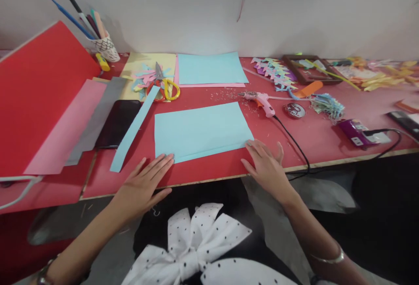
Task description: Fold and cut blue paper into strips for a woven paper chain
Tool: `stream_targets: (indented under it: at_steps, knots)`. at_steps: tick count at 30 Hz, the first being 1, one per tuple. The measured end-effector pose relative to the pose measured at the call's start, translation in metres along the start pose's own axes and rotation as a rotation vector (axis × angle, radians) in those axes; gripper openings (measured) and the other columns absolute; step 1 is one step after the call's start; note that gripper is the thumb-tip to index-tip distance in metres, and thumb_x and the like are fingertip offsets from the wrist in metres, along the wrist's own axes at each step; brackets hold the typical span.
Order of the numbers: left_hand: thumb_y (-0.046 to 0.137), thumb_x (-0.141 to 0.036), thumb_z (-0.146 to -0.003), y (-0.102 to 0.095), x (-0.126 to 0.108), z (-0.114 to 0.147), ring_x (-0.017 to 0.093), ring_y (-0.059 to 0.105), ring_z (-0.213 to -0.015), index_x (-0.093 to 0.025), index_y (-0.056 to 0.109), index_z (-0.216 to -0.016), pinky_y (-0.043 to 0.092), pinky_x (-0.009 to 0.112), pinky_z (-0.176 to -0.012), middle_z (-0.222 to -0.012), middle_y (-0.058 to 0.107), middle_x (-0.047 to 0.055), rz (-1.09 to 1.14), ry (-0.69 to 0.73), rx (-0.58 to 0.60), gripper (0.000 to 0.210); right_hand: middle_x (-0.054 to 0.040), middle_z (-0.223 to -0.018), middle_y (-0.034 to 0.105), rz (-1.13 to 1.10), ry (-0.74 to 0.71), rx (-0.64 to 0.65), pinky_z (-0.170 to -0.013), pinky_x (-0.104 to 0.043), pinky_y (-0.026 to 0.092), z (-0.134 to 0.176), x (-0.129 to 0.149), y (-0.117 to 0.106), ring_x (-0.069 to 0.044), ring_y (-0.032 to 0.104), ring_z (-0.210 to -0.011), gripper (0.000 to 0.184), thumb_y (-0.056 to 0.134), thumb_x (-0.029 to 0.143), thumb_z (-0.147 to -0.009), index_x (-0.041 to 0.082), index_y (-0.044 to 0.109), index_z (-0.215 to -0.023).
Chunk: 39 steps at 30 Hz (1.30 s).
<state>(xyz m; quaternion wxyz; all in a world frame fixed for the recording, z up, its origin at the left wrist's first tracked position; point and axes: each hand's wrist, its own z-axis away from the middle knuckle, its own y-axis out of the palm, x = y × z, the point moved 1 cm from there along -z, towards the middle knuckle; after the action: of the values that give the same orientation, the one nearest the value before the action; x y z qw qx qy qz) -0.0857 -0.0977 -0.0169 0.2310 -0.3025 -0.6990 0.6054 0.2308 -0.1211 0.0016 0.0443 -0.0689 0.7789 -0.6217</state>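
Note:
A light blue sheet of paper (201,130) lies on the red table before me, with a crease running along its near edge. My left hand (147,180) rests flat, its fingertips on the sheet's near left corner. At the near right corner, my right hand (266,165) touches the paper with its fingers stretched out and spread. A narrow light blue paper strip (134,130) lies to the left, partly across a black phone (118,123). Behind the sheet are scissors (162,82) with red and yellow handles, on a pile of coloured paper scraps.
A pink glue gun (262,101) with a black cord lies right of the sheet, near a small round tin (294,110) and a purple power adapter (355,133). More blue paper (212,69) lies behind. A pen cup (106,48) and red folder (46,101) stand left.

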Motion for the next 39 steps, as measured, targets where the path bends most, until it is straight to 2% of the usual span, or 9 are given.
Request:
stream_targets:
  at_steps: [3,5,6,10,14,18,22,30,39]
  knots:
    - [0.022,-0.054,-0.087,-0.007,-0.002,-0.018,0.023,0.053,-0.106,-0.015,0.051,-0.116,0.035,0.04,-0.094,-0.116,0.06,0.01,0.008,-0.016,0.004,0.057,-0.0128,-0.113,0.058,-0.06,-0.134,-0.004,-0.097,-0.054,0.023,-0.018,0.013,0.003,-0.025,0.052,-0.104,0.029,0.039,0.026,-0.088,0.018,0.059,-0.107]
    - [0.03,-0.052,-0.086,-0.011,-0.008,-0.037,0.022,0.056,-0.099,-0.016,0.055,-0.111,0.042,0.035,-0.086,-0.109,0.062,0.01,0.005,-0.004,0.035,0.05,-0.0095,-0.107,0.06,-0.146,-0.269,0.036,-0.09,-0.041,0.035,-0.031,0.023,0.007,-0.021,0.055,-0.096,0.024,0.043,0.022,-0.087,0.02,0.061,-0.103]
    - [0.035,-0.044,-0.088,-0.012,-0.012,-0.047,0.022,0.057,-0.097,-0.016,0.055,-0.111,0.044,0.033,-0.081,-0.107,0.062,0.01,-0.001,0.0,0.053,0.042,-0.0085,-0.104,0.061,-0.181,-0.325,0.057,-0.085,-0.035,0.039,-0.038,0.027,0.009,-0.019,0.055,-0.093,0.022,0.044,0.02,-0.086,0.019,0.062,-0.1]
    - [0.044,-0.02,-0.086,-0.014,-0.031,-0.08,0.02,0.06,-0.084,-0.018,0.06,-0.102,0.046,0.03,-0.068,-0.091,0.064,0.006,-0.061,0.05,0.099,0.023,-0.0049,-0.092,0.063,-0.219,-0.457,0.082,-0.072,-0.027,0.04,-0.056,0.04,0.013,-0.016,0.055,-0.084,0.016,0.049,0.02,-0.084,0.02,0.063,-0.091]
    - [0.043,-0.013,-0.085,-0.012,-0.038,-0.093,0.018,0.06,-0.076,-0.018,0.063,-0.093,0.045,0.027,-0.063,-0.08,0.064,0.004,-0.077,0.093,0.11,0.022,-0.0035,-0.082,0.063,-0.185,-0.504,0.063,-0.066,-0.027,0.037,-0.062,0.048,0.014,-0.015,0.054,-0.075,0.016,0.048,0.023,-0.086,0.019,0.064,-0.083]
    - [0.04,-0.023,-0.088,-0.009,-0.027,-0.093,0.017,0.061,-0.073,-0.018,0.064,-0.08,0.044,0.026,-0.062,-0.077,0.065,0.003,0.08,-0.003,0.059,0.026,-0.0038,-0.075,0.063,-0.215,-0.487,0.043,-0.064,-0.026,0.036,-0.067,0.051,0.018,-0.015,0.054,-0.071,0.022,0.044,0.023,-0.088,0.018,0.063,-0.079]
    - [0.037,-0.03,-0.089,-0.006,-0.013,-0.081,0.016,0.061,-0.072,-0.02,0.063,-0.078,0.042,0.024,-0.057,-0.077,0.067,0.002,0.219,-0.135,-0.018,0.03,-0.0042,-0.072,0.063,-0.327,-0.48,0.074,-0.064,-0.024,0.038,-0.075,0.042,0.021,-0.014,0.055,-0.07,0.021,0.045,0.022,-0.087,0.017,0.063,-0.076]
    - [0.028,-0.045,-0.088,-0.008,0.009,-0.057,0.018,0.062,-0.074,-0.019,0.06,-0.076,0.043,0.026,-0.057,-0.08,0.067,0.004,0.309,-0.322,-0.029,0.043,-0.0053,-0.069,0.062,-0.418,-0.449,0.058,-0.063,-0.025,0.04,-0.074,0.007,0.02,-0.015,0.055,-0.068,0.025,0.044,0.028,-0.086,0.017,0.062,-0.072]
    - [0.025,-0.054,-0.085,-0.009,0.016,-0.044,0.017,0.059,-0.067,-0.021,0.055,-0.07,0.045,0.026,-0.059,-0.07,0.062,0.003,0.384,-0.422,-0.08,0.046,-0.0038,-0.066,0.061,-0.499,-0.262,0.101,-0.059,-0.023,0.04,-0.069,-0.037,0.011,-0.014,0.055,-0.063,0.03,0.046,0.036,-0.085,0.017,0.061,-0.067]
